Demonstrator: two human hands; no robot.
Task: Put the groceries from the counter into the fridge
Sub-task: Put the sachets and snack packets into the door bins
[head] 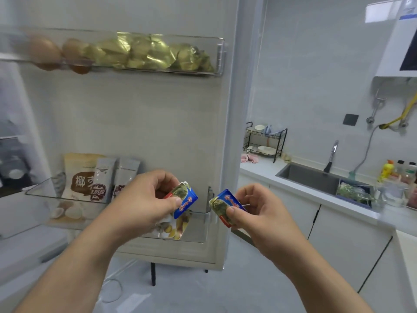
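While both hands hang in front of the open fridge door, here is the picture: the left hand pinches the left pack, thumb on its blue face and fingers curled behind. The right hand has the same closed grip on the right pack, thumb pressed on its green end. The two packs sit near each other, not touching, in the air just in front of the lower shelf of the door.

These look like small wrapped blocks, light by my reckoning, with a glossy wrapper that could slide under a loose thumb. The contents may be soft, so a hard squeeze could dent them. The best hold is across the two broad faces, as now, rather than on the folded ends.

The lower shelf already carries pouches on its left side, and its right side looks the likelier spot. The upper shelf holds eggs and gold packets, which crowd it. The table and sink lie well off to the right.
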